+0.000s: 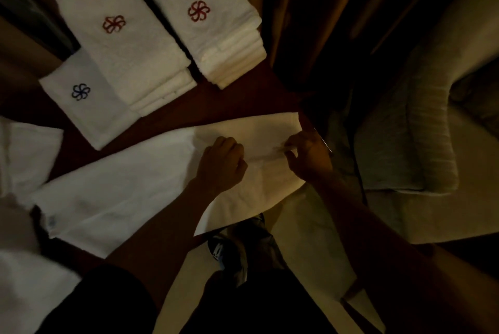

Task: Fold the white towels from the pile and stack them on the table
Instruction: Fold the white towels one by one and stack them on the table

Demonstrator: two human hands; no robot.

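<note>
L hand (221, 163) curled on spread towel (121, 198), grip unclear; R hand (307, 156) pinches its fold. Square the edges b4 creasing.

I find bare table (229, 100) only in the narrow strip between the spread towel (129, 193) near me and the three folded stacks (127, 47) walling off the far side, with the loose pile (24, 150) crowding the left edge and the curtain (310, 9) hanging close beyond the table's right end.
</note>
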